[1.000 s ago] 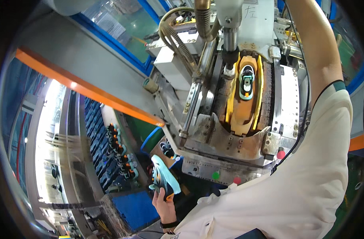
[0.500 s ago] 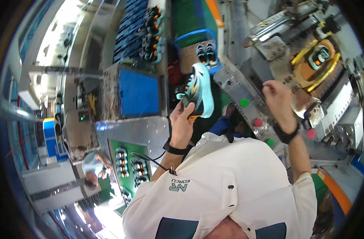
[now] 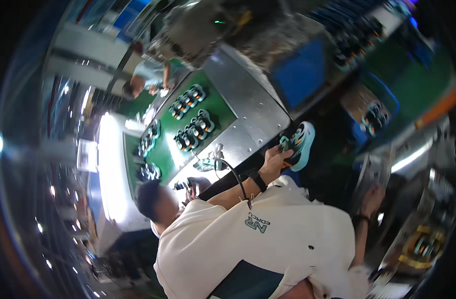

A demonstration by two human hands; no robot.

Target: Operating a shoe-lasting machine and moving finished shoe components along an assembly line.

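Observation:
My left hand grips a sneaker by its heel end. The shoe has a dark upper with orange accents and a thick pale turquoise sole, and it is held up in the air beside a metal table edge. My right hand is raised next to the machine at the right, apart from the sneaker. Motion smears its fingers. Another shoe sits inside a yellow-edged holder in that machine, also blurred.
A green conveyor belt carries several similar shoes in rows. Its metal table has a corner near my left hand. A co-worker is close on the left, another person farther off. A blue-handled cart bears a pair of shoes.
The view has swung left, bringing the conveyor and a nearby co-worker into sight. The sneaker stays in my left hand. My right hand remains by the machine side, now lower in view.

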